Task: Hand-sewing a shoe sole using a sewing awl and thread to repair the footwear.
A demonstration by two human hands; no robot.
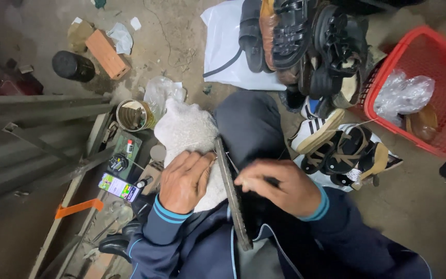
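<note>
While edge-up, black shoe sole [232, 199], long axis away from the person (both hands [184, 181] [280, 187] in clenched grip).

Basket [388, 77] right of shoe pile [305, 46]; tin [132, 114] left.

just left of the black shoe sole [232, 196] lies a white knitted cloth [189, 135]. the navy sleeves have light blue cuff stripes. up and right of the sole stand a red mesh basket [442, 93], black sandals [305, 36] and a white sneaker with black stripes [316, 129]. far up left lies an orange brick [107, 53].
</note>
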